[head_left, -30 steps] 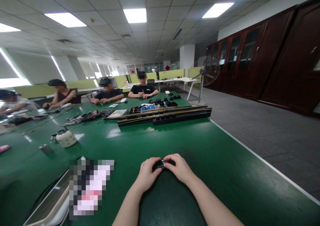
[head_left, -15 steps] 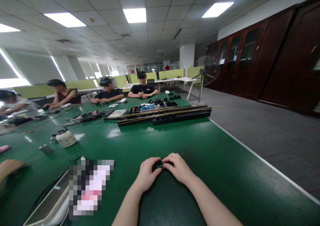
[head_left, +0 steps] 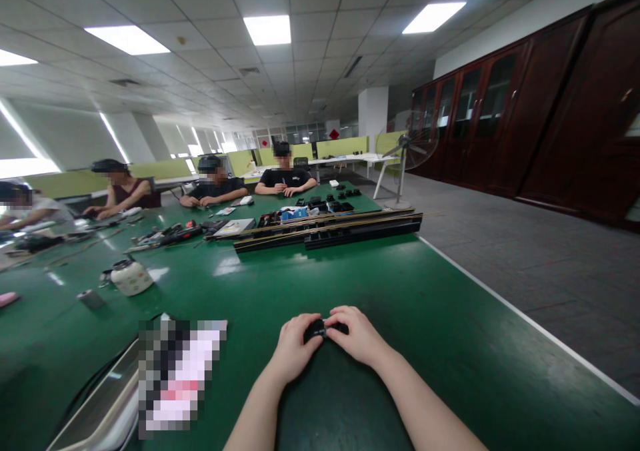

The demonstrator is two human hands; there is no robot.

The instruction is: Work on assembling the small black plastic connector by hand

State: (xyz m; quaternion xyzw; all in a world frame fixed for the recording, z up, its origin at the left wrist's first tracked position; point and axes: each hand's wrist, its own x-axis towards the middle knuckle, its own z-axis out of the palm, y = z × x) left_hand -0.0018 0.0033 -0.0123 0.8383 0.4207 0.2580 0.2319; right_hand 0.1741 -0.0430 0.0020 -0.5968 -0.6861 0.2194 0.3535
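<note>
left hand [head_left: 300,339] and right hand [head_left: 356,331] grasped a small black part [head_left: 314,330] between thumbs and fingers, at the green table [head_left: 390,284], well apart from the black rails [head_left: 365,233]; contact with the tabletop could not be told. good handling probably called for light, even pressure from both sides.

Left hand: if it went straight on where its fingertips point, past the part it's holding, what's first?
Most likely the right hand: the left hand points across the small black part towards it. The exact gap is hard to judge from this view.
</note>
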